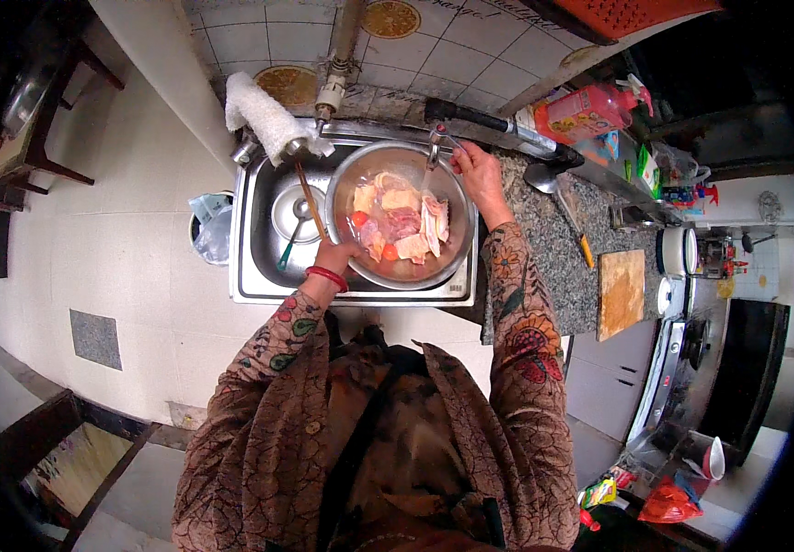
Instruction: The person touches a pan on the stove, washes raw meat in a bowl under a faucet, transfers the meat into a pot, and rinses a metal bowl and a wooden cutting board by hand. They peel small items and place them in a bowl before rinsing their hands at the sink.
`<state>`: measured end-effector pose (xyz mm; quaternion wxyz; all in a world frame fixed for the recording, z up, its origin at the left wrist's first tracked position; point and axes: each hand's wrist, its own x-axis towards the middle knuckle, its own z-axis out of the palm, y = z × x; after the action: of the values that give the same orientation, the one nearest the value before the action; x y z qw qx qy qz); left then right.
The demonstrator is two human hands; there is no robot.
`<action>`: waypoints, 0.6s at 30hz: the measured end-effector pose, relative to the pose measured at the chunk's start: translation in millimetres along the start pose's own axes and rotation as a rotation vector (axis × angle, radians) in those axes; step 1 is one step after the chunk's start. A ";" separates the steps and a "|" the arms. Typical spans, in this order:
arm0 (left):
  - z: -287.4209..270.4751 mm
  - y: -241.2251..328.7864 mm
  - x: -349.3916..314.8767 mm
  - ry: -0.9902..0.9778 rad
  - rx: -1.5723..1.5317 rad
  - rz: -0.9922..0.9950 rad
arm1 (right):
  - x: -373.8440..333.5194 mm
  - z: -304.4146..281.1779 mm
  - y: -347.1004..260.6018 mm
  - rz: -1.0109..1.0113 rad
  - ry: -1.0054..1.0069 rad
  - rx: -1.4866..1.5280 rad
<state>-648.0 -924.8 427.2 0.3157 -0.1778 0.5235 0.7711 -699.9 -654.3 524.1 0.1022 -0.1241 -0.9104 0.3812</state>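
A metal basin [342, 189] stands in the steel sink, holding water, raw meat pieces [403, 221] and a few small red pieces [390, 250]. My left hand [340, 257] is closed at the basin's near left rim. Long wooden chopsticks [308, 196] stick out of it, pointing up and left; whether it also grips the rim is hidden. At the far right rim, my right hand [478, 175] has its fingers closed around the lever of the tap [436, 143]. The tap's spout is over the basin, and water seems to run from it.
Left in the sink [242, 248], a spoon [300, 210] lies on a round white dish. A white towel [268, 120] hangs at the back left corner. On the right counter are a ladle [544, 179] and a wooden cutting board [621, 293]. A bin [208, 230] stands left.
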 end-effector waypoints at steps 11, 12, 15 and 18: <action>-17.2 -26.6 16.0 -0.048 -0.005 -0.087 | -1.1 2.7 -4.0 -0.004 0.021 -0.008; -17.5 -25.3 15.7 -0.057 0.019 -0.099 | -1.3 2.8 -3.0 0.003 0.023 -0.008; -14.2 -22.8 10.1 -0.021 0.043 -0.098 | -2.3 1.6 -6.2 0.010 0.028 -0.051; -15.1 -18.2 6.6 -0.027 0.101 -0.107 | -2.0 3.1 -4.9 0.014 0.047 -0.050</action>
<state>-641.5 -932.1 404.6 0.3720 -0.1792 0.5471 0.7281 -699.5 -660.4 525.3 0.1179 -0.1420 -0.9160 0.3561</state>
